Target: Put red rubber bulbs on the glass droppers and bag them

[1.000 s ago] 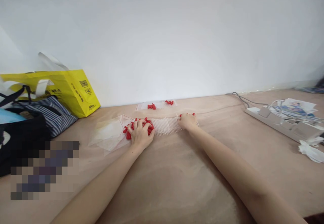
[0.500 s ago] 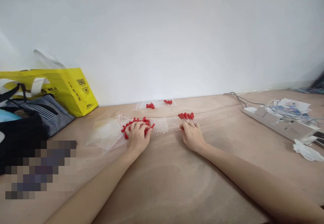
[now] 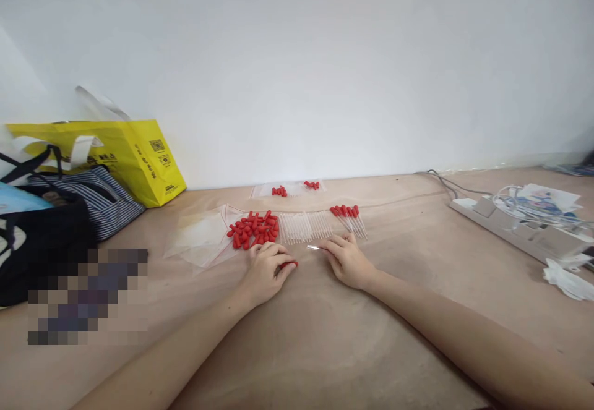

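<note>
Between the thumb and fingers of my left hand [image 3: 269, 272] is a red rubber bulb [image 3: 290, 264], partly hidden by the fingers. My right hand [image 3: 348, 260] pinches a clear dropper tube [image 3: 313, 247], whose end points left toward the bulb; the two are apart. Beyond my left hand lies a pile of loose red rubber bulbs [image 3: 253, 229]. A row of clear tubes [image 3: 304, 226] lies side by side just past both hands. Several droppers with red bulbs fitted [image 3: 346, 212] rest beyond my right hand.
Flat clear plastic bags [image 3: 199, 240] lie left of the pile. By the wall is another bag with red bulbs [image 3: 279, 192]. A yellow bag [image 3: 143, 162] and a striped bag [image 3: 111, 203] stand at left. A white power strip [image 3: 501, 224] with cables lies at right.
My left hand has come off the pile toward me and right, with a red bulb in it. My right hand has drawn back from the fitted droppers and now holds a tube.
</note>
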The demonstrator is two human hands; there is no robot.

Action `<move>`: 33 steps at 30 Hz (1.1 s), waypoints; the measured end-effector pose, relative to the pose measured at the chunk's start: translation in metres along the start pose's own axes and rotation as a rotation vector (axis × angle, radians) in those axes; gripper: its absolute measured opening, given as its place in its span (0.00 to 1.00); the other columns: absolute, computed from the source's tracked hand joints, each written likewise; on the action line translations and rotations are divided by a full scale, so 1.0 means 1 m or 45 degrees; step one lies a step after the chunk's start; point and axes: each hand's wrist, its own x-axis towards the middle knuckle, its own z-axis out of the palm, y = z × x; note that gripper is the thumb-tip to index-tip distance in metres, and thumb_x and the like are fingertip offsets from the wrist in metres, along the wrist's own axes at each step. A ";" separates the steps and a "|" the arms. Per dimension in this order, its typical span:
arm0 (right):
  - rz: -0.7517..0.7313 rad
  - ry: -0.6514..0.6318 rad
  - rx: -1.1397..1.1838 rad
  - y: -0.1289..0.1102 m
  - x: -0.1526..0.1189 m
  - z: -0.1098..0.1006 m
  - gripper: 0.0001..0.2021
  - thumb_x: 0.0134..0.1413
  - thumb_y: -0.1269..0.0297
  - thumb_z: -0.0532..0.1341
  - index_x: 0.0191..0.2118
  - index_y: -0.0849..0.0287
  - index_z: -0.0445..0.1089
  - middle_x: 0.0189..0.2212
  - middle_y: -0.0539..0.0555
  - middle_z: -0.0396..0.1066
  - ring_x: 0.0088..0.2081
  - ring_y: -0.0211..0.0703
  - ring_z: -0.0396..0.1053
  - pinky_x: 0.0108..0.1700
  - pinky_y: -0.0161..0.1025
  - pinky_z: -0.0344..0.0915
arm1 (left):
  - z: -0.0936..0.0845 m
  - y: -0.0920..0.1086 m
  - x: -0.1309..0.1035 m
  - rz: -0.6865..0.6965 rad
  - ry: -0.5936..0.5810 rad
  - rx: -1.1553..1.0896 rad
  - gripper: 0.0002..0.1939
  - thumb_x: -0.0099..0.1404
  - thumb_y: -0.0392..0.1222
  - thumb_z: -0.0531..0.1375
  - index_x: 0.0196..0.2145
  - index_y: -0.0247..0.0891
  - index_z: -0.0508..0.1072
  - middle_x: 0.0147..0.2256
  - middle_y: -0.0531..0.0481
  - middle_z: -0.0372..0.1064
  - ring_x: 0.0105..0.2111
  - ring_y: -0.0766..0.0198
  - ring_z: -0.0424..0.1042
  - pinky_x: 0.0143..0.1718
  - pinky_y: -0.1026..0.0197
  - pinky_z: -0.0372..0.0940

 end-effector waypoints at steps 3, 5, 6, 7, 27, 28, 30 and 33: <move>-0.009 -0.031 0.040 -0.005 0.001 -0.002 0.10 0.56 0.71 0.49 0.39 0.59 0.66 0.35 0.54 0.69 0.36 0.39 0.64 0.41 0.39 0.47 | 0.001 0.001 0.001 -0.027 0.036 -0.008 0.09 0.61 0.42 0.52 0.31 0.43 0.72 0.33 0.52 0.71 0.36 0.61 0.64 0.42 0.52 0.47; -0.013 -0.031 0.058 -0.008 0.001 -0.001 0.10 0.56 0.69 0.49 0.38 0.59 0.66 0.33 0.54 0.69 0.35 0.38 0.63 0.40 0.39 0.47 | 0.001 0.001 0.001 -0.027 0.049 -0.008 0.09 0.63 0.42 0.51 0.32 0.43 0.71 0.33 0.52 0.72 0.37 0.60 0.64 0.42 0.52 0.47; -0.017 -0.027 0.065 -0.009 0.002 0.000 0.10 0.56 0.69 0.49 0.38 0.59 0.66 0.33 0.53 0.69 0.35 0.38 0.63 0.40 0.39 0.47 | 0.002 0.001 0.001 -0.026 0.053 -0.008 0.09 0.63 0.42 0.50 0.32 0.42 0.70 0.33 0.52 0.72 0.37 0.60 0.64 0.42 0.52 0.47; -0.021 -0.020 0.070 -0.010 0.002 0.001 0.09 0.57 0.69 0.49 0.37 0.59 0.66 0.33 0.53 0.69 0.35 0.37 0.63 0.40 0.38 0.47 | 0.002 0.001 0.001 -0.024 0.054 -0.010 0.09 0.63 0.42 0.50 0.32 0.42 0.70 0.33 0.52 0.72 0.37 0.60 0.65 0.42 0.52 0.46; -0.209 0.111 0.015 -0.019 0.003 0.001 0.10 0.54 0.72 0.50 0.34 0.59 0.68 0.27 0.50 0.67 0.27 0.34 0.59 0.36 0.39 0.45 | 0.004 0.005 0.000 0.020 0.104 -0.112 0.10 0.62 0.42 0.49 0.30 0.41 0.70 0.24 0.55 0.69 0.30 0.64 0.66 0.47 0.52 0.44; -0.225 0.109 -0.004 -0.019 0.003 0.000 0.10 0.54 0.72 0.50 0.34 0.59 0.68 0.27 0.49 0.67 0.27 0.34 0.59 0.36 0.39 0.44 | 0.004 0.006 0.000 0.029 0.105 -0.111 0.10 0.62 0.41 0.50 0.30 0.41 0.70 0.24 0.55 0.68 0.30 0.64 0.65 0.47 0.51 0.44; -0.253 0.096 -0.051 -0.017 0.003 -0.001 0.10 0.53 0.73 0.50 0.35 0.58 0.68 0.27 0.49 0.67 0.27 0.33 0.59 0.35 0.39 0.44 | 0.003 0.007 0.000 0.046 0.101 -0.108 0.09 0.62 0.41 0.50 0.29 0.41 0.70 0.24 0.54 0.69 0.30 0.64 0.65 0.48 0.51 0.44; -0.301 0.076 -0.103 -0.017 0.003 -0.002 0.11 0.51 0.74 0.50 0.34 0.58 0.69 0.25 0.49 0.66 0.25 0.33 0.57 0.35 0.39 0.43 | 0.003 0.008 -0.001 0.098 0.067 -0.105 0.09 0.62 0.41 0.50 0.29 0.41 0.69 0.26 0.54 0.70 0.31 0.64 0.66 0.49 0.49 0.43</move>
